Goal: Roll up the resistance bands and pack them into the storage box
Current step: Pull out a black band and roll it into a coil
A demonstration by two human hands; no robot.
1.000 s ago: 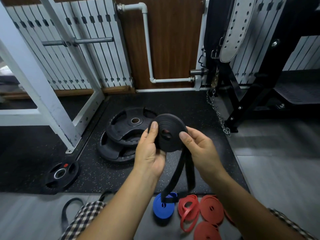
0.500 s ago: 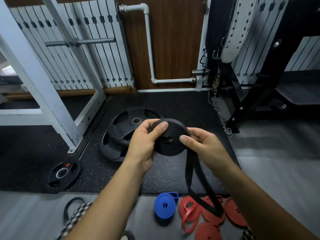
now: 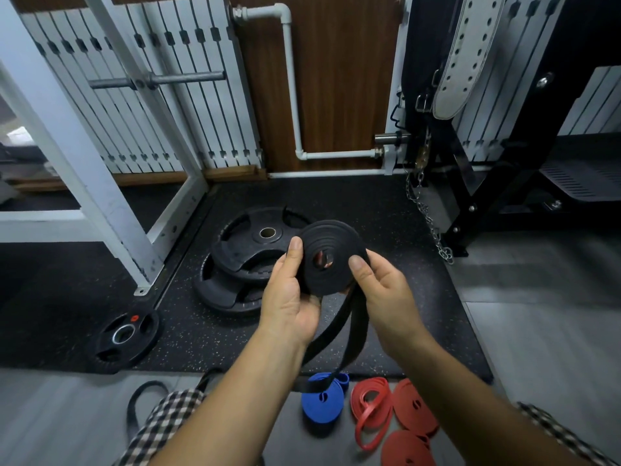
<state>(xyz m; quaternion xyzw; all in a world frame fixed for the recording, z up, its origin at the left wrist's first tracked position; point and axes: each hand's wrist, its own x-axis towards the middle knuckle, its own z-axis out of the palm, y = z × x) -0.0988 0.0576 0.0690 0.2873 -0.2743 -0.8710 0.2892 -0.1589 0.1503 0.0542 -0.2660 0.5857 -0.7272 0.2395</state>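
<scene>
Between the two hands a black resistance band [image 3: 331, 257] is held, wound into a flat coil with an open centre. Its left edge is pinched by the left hand [image 3: 289, 297], thumb laid on the facing side and fingers behind; its right edge is gripped by the right hand [image 3: 383, 290] in the same way. From the bottom of the coil an unrolled tail [image 3: 349, 331] hangs down between the wrists, and its looped end is seen in front of a rolled blue band [image 3: 322, 401] lying on the grey floor below the grip. Just right of that roll a loose red band [image 3: 369, 412] is spread, and beside it rolled red bands [image 3: 415, 412] are laid flat; small dark marks are printed on the rolls but are too small to be read. Beyond the grip, two large weight plates [image 3: 248, 250] are stacked on a speckled rubber mat [image 3: 386, 210], and a small plate [image 3: 124, 334] with a red spot lies farther left. Right of the grip a chain [image 3: 433, 227] hangs, with a white perforated belt [image 3: 463, 55] above it.
</scene>
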